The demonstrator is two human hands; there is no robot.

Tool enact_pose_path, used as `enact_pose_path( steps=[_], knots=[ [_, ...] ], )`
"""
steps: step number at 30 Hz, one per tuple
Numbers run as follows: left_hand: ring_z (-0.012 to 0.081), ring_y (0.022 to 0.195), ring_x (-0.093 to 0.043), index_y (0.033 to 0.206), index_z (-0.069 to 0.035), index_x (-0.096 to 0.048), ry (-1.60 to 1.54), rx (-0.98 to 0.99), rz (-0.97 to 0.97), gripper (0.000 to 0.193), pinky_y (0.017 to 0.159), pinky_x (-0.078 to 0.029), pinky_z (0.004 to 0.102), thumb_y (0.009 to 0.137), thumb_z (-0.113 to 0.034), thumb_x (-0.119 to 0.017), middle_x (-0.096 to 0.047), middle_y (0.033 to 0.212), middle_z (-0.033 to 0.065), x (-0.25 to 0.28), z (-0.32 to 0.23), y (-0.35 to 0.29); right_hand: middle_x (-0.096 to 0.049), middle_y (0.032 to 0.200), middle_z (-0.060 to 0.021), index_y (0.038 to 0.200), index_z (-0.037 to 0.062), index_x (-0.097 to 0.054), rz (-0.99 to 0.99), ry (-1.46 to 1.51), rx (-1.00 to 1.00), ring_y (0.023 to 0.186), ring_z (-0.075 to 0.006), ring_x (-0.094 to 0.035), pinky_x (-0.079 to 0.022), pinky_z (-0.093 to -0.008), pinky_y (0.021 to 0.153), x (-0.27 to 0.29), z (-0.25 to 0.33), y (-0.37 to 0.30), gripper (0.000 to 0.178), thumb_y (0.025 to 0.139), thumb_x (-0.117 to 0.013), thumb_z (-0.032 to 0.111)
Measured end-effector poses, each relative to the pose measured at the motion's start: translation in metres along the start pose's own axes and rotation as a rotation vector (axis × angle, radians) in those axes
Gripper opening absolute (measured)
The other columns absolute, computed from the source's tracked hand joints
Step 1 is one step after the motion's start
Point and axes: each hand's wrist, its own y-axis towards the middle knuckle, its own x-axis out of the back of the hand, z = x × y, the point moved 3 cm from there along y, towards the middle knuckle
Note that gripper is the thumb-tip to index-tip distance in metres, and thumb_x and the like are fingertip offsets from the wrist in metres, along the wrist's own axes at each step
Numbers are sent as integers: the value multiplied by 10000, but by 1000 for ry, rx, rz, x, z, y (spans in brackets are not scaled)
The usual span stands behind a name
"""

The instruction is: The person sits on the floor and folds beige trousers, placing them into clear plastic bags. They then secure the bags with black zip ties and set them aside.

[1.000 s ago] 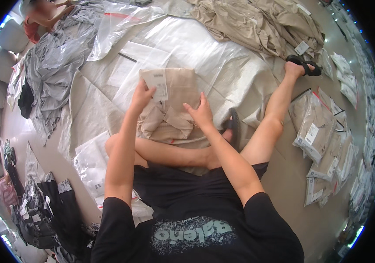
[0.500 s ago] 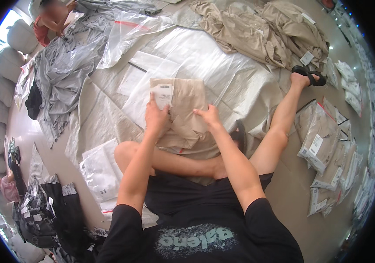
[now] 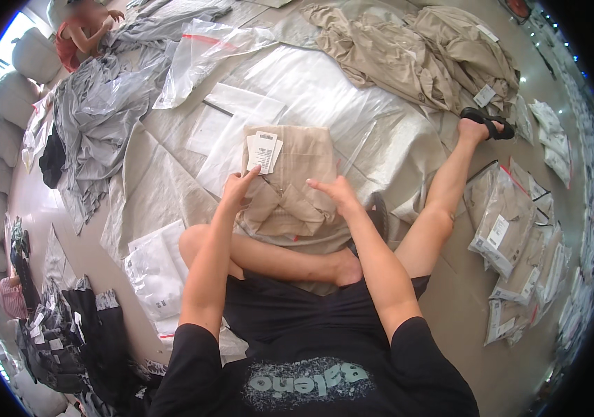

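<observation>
In front of my crossed leg lies a neatly folded beige garment (image 3: 302, 163), flat and squared, with seams and wrinkled flaps near its lower part. Several white paper tags (image 3: 265, 151) rest fanned on its upper left. My left hand (image 3: 240, 187) grips the garment's left side, the thumb on top by the tags' lower end and the other fingers mostly hidden beneath. Along the right edge, my right hand (image 3: 338, 193) holds the garment with its thumb over the top, its other fingers largely out of sight.
Clear plastic bags (image 3: 234, 115) lie on the pale sheet beyond. A beige garment heap (image 3: 415, 55) sits far right, grey cloth (image 3: 106, 104) far left. Bagged beige garments (image 3: 509, 240) are stacked at right, white packages (image 3: 161, 271) at left. Another person (image 3: 78, 38) works at far left.
The folded garment has shifted slightly right. My left hand has slid down off the tag, and the tags now show spread into a fan.
</observation>
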Motion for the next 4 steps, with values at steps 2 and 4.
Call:
enact_pose_path(
  steps=[2, 4],
  knots=[
    [355, 1155, -672, 1578, 79, -394, 46, 26, 176, 1118, 867, -600, 518, 821, -581, -885, -559, 1440, 257, -3, -5, 5, -777, 1197, -137, 1312, -35, -703, 18, 11, 3, 1074, -216, -750, -614, -371, 927, -6, -6, 2, 592, 830, -944, 210],
    [389, 1334, -610, 1611, 61, -359, 123, 21, 308, 1138, 927, -606, 579, 823, -572, -881, -441, 1589, 293, 4, 2, 25, -770, 1237, -155, 1350, -38, -683, 53, -50, 48, 1108, -215, -744, -615, -374, 929, -11, -14, 18, 599, 859, -924, 207]
  ],
)
